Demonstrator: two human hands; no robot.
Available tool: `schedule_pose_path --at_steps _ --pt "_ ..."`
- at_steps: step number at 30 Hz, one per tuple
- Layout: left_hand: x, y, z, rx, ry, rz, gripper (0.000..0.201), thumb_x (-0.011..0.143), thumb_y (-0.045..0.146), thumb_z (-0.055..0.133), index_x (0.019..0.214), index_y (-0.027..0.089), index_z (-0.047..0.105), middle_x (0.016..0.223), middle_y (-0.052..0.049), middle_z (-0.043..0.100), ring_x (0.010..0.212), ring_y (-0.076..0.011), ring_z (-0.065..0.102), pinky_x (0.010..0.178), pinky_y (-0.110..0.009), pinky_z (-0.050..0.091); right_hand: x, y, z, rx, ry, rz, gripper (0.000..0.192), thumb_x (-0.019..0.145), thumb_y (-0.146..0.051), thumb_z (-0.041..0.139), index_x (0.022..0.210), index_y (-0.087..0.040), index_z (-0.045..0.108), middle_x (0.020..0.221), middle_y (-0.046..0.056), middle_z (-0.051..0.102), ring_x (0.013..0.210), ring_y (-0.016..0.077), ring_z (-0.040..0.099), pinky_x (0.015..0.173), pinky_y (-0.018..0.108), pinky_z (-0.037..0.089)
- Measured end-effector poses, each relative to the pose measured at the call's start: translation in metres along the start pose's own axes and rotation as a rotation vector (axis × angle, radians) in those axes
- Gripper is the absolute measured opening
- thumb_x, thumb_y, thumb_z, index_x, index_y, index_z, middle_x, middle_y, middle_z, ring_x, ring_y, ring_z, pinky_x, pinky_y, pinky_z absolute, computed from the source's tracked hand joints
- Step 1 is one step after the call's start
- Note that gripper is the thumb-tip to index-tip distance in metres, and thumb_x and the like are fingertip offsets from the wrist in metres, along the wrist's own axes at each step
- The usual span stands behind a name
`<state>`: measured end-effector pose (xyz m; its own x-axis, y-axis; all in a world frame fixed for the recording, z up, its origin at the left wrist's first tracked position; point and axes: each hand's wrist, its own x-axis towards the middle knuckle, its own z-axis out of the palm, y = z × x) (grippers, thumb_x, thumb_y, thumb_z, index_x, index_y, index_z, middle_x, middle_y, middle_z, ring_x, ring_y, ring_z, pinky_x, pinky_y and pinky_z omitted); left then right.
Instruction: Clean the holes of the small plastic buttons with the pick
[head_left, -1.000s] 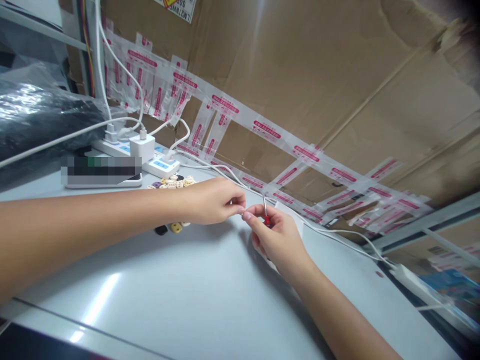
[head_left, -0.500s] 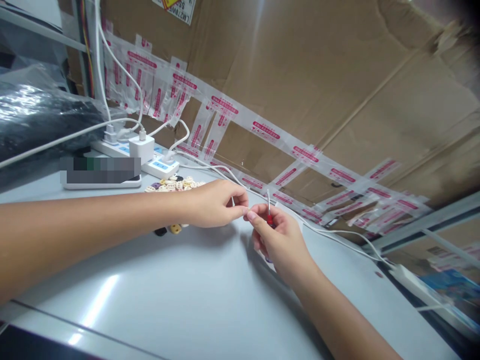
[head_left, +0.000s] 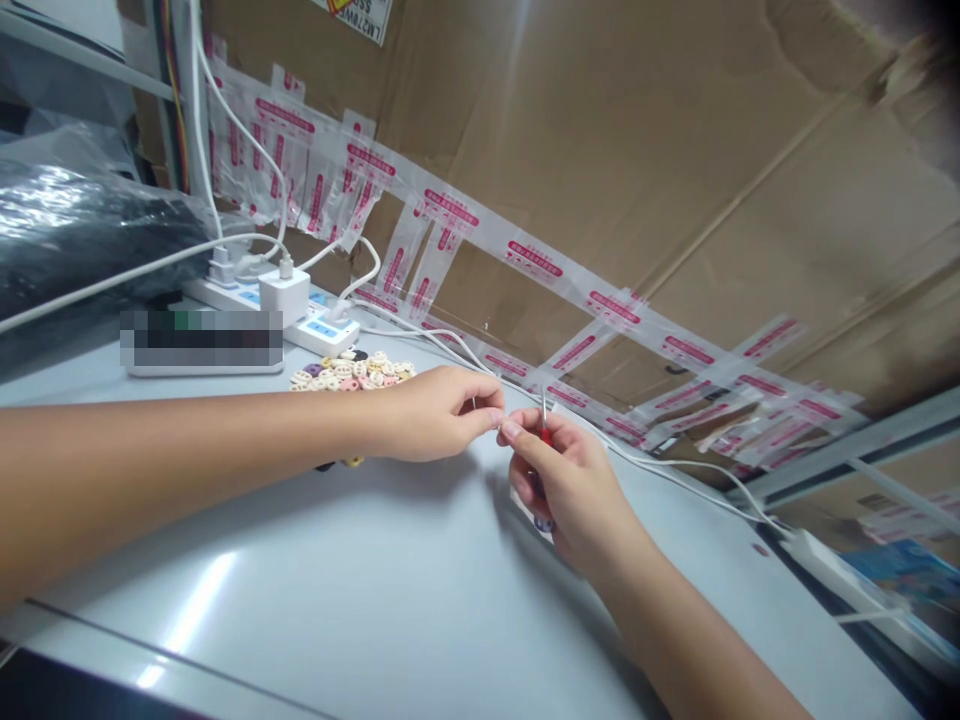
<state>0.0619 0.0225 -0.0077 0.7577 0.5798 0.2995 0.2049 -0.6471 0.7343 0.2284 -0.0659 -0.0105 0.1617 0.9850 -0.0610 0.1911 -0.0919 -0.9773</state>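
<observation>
Over the table my left hand is closed in a pinch, thumb against forefinger. A thin pale line shows between its fingers, too fine to name. My right hand is closed, its thumb and forefinger meeting the left fingertips. Whatever is pinched between the two hands is too small to make out. A slim metal-tipped tool with a red part stands up out of the right hand, the rest hidden by the palm. Below the right fingers shows a small purple piece. Behind my left forearm lies a pile of small cream, pink and dark beads.
A white power strip with a plugged-in charger stands at the back left, by a blurred-out device. White cables run along a taped cardboard sheet. Black plastic-wrapped goods lie far left.
Both hands have shifted slightly right, still pinched together at the fingertips. A little more of the bead pile and of the purple piece shows.
</observation>
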Motion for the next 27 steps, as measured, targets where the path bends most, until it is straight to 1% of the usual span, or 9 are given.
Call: schedule_pose_path --at_steps 3,5,7,10,15,18,20,23,27 --pt "-0.001 -0.003 0.0 -0.002 0.006 0.045 0.018 0.091 0.034 0.054 0.095 0.019 0.061 0.08 0.001 0.062 0.063 -0.0115 0.051 0.058 -0.024 0.039 0.001 0.0 -0.001 0.01 0.025 -0.019 0.037 0.077 -0.051 0.075 0.083 -0.021 0.055 0.04 -0.008 0.046 0.034 0.005 0.029 0.033 0.015 0.019" --pt "0.0 -0.006 0.001 0.01 0.021 0.179 0.022 0.088 0.027 0.059 0.109 0.02 0.061 0.095 -0.002 0.067 0.072 -0.0125 0.059 0.06 -0.023 0.044 0.002 -0.001 -0.001 0.026 0.029 -0.015 0.037 0.075 -0.05 0.076 0.082 -0.021 0.054 0.04 -0.009 0.044 0.034 0.0048 0.028 0.033 0.015 0.018" --pt "0.001 -0.008 0.001 0.068 0.046 0.356 0.025 0.086 0.018 0.059 0.111 0.019 0.063 0.101 -0.003 0.069 0.08 -0.013 0.062 0.065 -0.022 0.047 0.002 -0.001 -0.001 0.036 0.017 -0.009 0.034 0.075 -0.047 0.075 0.082 -0.021 0.055 0.041 -0.01 0.042 0.034 0.0047 0.028 0.033 0.015 0.018" --pt "0.003 -0.012 0.001 0.207 0.1 0.522 0.015 0.089 0.015 0.056 0.096 0.018 0.069 0.087 -0.003 0.07 0.073 -0.0121 0.061 0.068 -0.023 0.046 0.003 0.0 0.0 0.046 0.003 -0.003 0.029 0.076 -0.042 0.074 0.082 -0.021 0.056 0.042 -0.01 0.04 0.036 0.0046 0.026 0.034 0.016 0.017" --pt "0.006 -0.017 0.0 0.324 0.159 0.643 0.019 0.085 0.009 0.054 0.086 0.017 0.072 0.068 0.0 0.065 0.064 -0.0118 0.058 0.063 -0.023 0.044 0.003 0.002 0.001 0.089 0.013 0.034 0.028 0.073 -0.039 0.076 0.082 -0.021 0.057 0.048 -0.011 0.035 0.042 0.0048 0.022 0.035 0.016 0.017" --pt "0.006 -0.016 0.001 0.289 0.187 0.65 0.019 0.078 0.007 0.056 0.079 0.016 0.073 0.064 0.0 0.066 0.061 -0.011 0.057 0.06 -0.023 0.043 0.002 0.003 0.001 0.112 -0.016 0.038 0.029 0.074 -0.04 0.077 0.081 -0.021 0.056 0.049 -0.011 0.033 0.043 0.0052 0.021 0.036 0.016 0.017" --pt "0.005 -0.014 0.002 0.242 0.21 0.616 0.019 0.074 0.006 0.057 0.076 0.016 0.073 0.063 0.0 0.067 0.059 -0.0103 0.057 0.059 -0.022 0.044 0.002 0.003 0.002 0.131 -0.036 0.03 0.03 0.074 -0.041 0.078 0.081 -0.021 0.056 0.049 -0.011 0.033 0.043 0.0053 0.02 0.036 0.016 0.018" --pt "0.003 -0.01 0.004 0.135 0.223 0.495 0.02 0.07 0.006 0.06 0.078 0.015 0.076 0.063 0.001 0.068 0.057 -0.0095 0.058 0.056 -0.021 0.043 0.001 0.001 0.003 0.157 -0.056 0.026 0.032 0.073 -0.042 0.079 0.081 -0.021 0.056 0.049 -0.011 0.034 0.042 0.0051 0.02 0.035 0.016 0.017" --pt "0.0 -0.005 0.006 -0.031 0.185 0.287 0.021 0.071 0.012 0.062 0.082 0.017 0.078 0.071 0.0 0.072 0.063 -0.0116 0.062 0.057 -0.022 0.046 0.0 -0.003 0.004 0.183 -0.066 0.028 0.032 0.072 -0.04 0.079 0.078 -0.021 0.055 0.049 -0.01 0.036 0.041 0.005 0.022 0.035 0.016 0.017"
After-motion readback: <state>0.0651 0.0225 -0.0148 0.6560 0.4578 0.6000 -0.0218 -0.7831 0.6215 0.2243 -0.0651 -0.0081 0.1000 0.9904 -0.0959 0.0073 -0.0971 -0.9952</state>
